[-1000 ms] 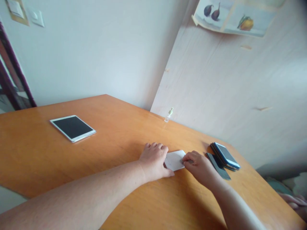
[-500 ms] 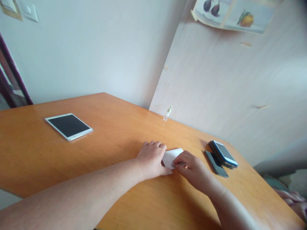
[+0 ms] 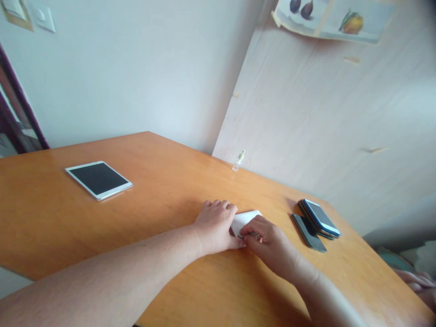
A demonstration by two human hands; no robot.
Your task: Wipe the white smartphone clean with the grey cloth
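Near the right end of the tabletop [image 3: 153,213], a white phone [image 3: 245,217] lies flat, clamped down by the left hand [image 3: 218,227]. The right hand [image 3: 269,243] pinches a thin tool [image 3: 250,235] against its near edge. The phone looks unopened, and a stack of phones [image 3: 318,220] waits beside it.

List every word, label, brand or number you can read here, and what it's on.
No text can be read.
Tablet: dark screen, no brand visible.
Stacked phones: nothing legible.
Fruit poster: pictures only.
Small bottle: too small to tell.
White flat piece: blank where visible.
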